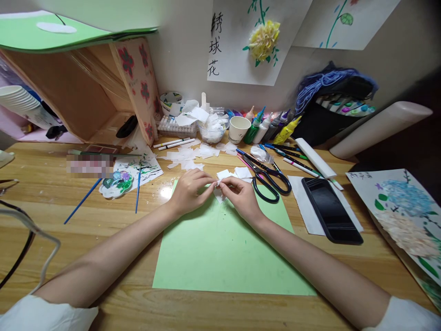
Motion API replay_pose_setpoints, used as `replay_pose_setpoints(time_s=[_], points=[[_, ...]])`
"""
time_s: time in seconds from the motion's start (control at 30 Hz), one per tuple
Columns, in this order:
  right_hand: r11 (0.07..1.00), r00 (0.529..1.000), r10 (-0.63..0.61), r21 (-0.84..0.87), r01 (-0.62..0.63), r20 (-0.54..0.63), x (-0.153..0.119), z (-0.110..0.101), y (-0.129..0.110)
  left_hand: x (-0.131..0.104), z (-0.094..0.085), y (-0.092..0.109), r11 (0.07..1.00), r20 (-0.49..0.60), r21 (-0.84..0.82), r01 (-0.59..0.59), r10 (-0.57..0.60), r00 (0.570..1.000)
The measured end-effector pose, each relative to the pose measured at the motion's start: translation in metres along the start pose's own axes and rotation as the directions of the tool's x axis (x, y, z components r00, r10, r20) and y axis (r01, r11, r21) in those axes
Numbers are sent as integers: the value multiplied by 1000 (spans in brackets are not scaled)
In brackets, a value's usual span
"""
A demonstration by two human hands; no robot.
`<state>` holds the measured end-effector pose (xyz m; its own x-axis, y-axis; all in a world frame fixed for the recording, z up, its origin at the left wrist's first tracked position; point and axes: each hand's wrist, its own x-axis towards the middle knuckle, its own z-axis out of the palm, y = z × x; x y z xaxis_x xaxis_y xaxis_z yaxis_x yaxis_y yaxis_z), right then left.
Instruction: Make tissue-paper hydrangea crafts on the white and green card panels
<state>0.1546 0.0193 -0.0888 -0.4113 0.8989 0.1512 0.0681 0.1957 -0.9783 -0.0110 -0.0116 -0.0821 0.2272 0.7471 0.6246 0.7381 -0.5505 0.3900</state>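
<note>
Over the far part of a green sheet of paper (pixel 223 253), my left hand (pixel 193 191) and my right hand (pixel 241 197) meet at the fingertips. Both pinch a small piece of white paper (pixel 219 195), whose lower corner hangs below the fingers; part of it is hidden by them. Just behind the hands lie more white paper squares (pixel 243 173). Black-handled scissors (pixel 265 179) rest to the right of my right hand, with the handles on the green sheet. Beyond my left hand are scattered white paper scraps (pixel 186 156).
A bowl of white scraps (pixel 212 131), a paper cup (pixel 239 129) and paint bottles (pixel 262 128) line the wall. At right are a phone (pixel 332 209), pens and a flower picture (pixel 403 207). Paintbrushes (pixel 82 201), a paint palette (pixel 117 185) and cables (pixel 29 220) lie at left.
</note>
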Motion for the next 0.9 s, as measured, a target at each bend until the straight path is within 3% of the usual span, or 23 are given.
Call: replay_pose_setpoints(time_s=[0.7,0.9], points=[[1000,1000,-16,2,16,1,1,-1,2,-1,-2,3,999,64,31,-29,27,998],[999,999,-25,-39,26,30,0,0,0,-2,-2,3,997,35,73,-15,12,999]])
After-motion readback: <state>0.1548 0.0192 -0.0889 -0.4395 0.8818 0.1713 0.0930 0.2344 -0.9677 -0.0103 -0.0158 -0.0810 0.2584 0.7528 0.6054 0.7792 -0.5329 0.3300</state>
